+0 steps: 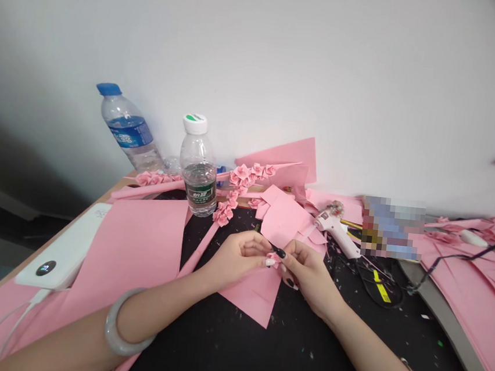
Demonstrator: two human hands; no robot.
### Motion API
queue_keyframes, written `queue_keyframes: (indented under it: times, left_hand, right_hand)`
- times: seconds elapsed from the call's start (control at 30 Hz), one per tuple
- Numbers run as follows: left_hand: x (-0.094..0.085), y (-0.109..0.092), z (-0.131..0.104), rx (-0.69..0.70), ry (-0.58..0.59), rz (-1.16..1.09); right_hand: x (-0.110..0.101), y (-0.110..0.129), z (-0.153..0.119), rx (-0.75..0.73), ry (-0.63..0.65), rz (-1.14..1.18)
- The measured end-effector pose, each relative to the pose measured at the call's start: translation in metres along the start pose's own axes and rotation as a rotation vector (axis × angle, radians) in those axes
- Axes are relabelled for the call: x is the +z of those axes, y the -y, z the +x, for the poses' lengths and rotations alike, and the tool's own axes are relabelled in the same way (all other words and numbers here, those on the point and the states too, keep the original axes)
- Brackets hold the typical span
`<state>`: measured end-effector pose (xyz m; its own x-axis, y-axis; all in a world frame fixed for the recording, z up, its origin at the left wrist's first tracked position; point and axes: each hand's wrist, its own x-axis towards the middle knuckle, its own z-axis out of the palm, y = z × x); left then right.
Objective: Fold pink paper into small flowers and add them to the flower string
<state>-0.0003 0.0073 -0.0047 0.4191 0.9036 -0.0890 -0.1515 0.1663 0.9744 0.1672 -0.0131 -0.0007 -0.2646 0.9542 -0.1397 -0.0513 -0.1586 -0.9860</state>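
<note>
In the lower middle of the frame, a small pink paper flower (272,258) is held between both hands, above a loose pink sheet (257,306). The thumb and finger of the left hand (236,257) are pressed together on it, and the fingertips of the right hand (315,279) are closed on its other side; where the remaining fingers lie against it, I cannot tell. The piece already has folded petals, so I judge that its shaping is well advanced, though it is not attached to any stem.

Several flowers are already made. One cluster (240,175) sits on a thin stem in the centre of the frame, another cluster (224,213) is on the stem just beside the clear bottle (199,186), and a row of flowers (156,179) lies further to the left.

Much paper is still flat: the cut pink pieces (286,218) right of centre and the large pink sheet (137,236) at left. The glue gun (341,236), right of centre, lies out of the hands. How many flowers are lacking, if any, the view does not show.
</note>
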Motion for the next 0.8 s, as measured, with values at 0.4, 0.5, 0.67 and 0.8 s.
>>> queue_keyframes:
  times: [0.4,0.5,0.67,0.8]
  left_hand:
    - [0.000,-0.002,-0.001,0.029,0.038,0.000]
    - [0.000,-0.002,-0.002,0.029,0.059,0.016]
    - [0.001,-0.003,-0.004,0.031,0.083,0.031]
    - [0.002,-0.002,-0.003,0.019,0.092,-0.005]
  right_hand:
    - [-0.003,0.000,0.000,0.169,0.135,0.342]
    - [-0.006,0.000,0.000,0.254,0.196,0.400]
    - [-0.011,0.002,0.000,0.366,0.276,0.454]
    - [-0.008,0.003,0.000,0.379,0.267,0.438]
